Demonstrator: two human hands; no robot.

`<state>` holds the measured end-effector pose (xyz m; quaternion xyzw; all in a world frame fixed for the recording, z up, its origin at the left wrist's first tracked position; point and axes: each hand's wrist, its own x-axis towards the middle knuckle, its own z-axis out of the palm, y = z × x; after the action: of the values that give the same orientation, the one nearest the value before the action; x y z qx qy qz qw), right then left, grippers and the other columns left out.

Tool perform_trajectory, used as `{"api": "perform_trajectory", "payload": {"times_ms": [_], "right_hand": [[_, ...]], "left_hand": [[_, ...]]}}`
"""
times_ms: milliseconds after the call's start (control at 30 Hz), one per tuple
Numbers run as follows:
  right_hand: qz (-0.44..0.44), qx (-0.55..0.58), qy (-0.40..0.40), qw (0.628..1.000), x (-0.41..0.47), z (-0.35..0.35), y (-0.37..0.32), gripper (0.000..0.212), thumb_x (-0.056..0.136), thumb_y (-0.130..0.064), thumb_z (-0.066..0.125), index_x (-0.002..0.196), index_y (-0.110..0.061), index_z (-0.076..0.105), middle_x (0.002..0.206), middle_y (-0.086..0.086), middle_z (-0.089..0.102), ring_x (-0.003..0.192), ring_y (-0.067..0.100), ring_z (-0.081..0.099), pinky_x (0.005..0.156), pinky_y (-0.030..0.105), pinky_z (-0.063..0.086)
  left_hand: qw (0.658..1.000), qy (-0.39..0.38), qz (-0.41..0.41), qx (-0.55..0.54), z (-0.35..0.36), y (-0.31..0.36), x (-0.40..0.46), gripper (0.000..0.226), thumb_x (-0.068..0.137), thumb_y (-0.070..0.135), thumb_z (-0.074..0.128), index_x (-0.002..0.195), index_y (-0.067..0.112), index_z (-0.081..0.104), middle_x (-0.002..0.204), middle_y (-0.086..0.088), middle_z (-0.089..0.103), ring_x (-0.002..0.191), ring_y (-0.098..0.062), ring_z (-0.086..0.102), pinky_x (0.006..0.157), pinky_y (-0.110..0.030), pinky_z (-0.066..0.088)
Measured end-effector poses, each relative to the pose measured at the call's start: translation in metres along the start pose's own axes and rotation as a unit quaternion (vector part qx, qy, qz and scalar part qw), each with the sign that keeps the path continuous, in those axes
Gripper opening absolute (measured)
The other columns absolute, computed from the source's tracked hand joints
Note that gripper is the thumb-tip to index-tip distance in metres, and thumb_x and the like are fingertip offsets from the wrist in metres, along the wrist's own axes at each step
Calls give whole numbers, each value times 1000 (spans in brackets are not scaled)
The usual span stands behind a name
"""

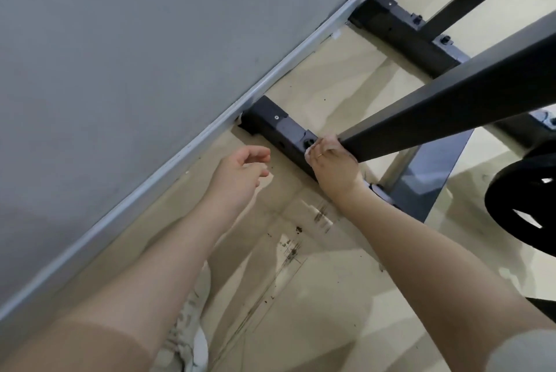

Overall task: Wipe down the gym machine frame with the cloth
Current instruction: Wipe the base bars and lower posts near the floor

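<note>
Nearest me, my right hand pinches the pale cloth against the frame's slanted bar's lower end; my left hand hovers loosely curled, holding nothing.

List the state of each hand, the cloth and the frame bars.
Left hand: empty, fingers loosely curled, above the floor.
Right hand: pressing the cloth at the foot of the slanted bar.
Cloth: white, bunched under the fingers.
Slanted bar: tilted.
Base bar: flat on the floor.
</note>
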<state>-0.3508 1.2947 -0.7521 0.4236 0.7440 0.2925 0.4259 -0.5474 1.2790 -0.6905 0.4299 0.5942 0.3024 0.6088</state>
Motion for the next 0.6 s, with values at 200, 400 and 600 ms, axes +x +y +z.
{"api": "perform_trajectory", "payload": {"times_ms": [200,400,600], "right_hand": [[13,116,77,990,-69,-34,91,43,96,-26,39,131,-3,42,127,15,52,121,34,46,107,42,33],[23,399,183,898,-138,-61,121,18,84,-22,63,101,-19,69,94,-1,69,88,19,65,86,33,51],[375,733,-29,567,-157,-35,102,17,96,-21,50,112,-15,49,95,0,58,94,21,60,75,28,48]], "left_hand": [[995,-60,78,36,27,98,-4,43,90,-4,40,123,22,48,104,6,63,83,-9,63,68,-19,47],[927,-186,257,199,77,185,-47,54,92,16,54,138,37,36,129,14,50,110,-5,53,87,-18,44],[908,-199,264,257,93,176,-65,61,94,32,55,144,46,22,150,10,32,131,-15,39,107,-37,34]]}}
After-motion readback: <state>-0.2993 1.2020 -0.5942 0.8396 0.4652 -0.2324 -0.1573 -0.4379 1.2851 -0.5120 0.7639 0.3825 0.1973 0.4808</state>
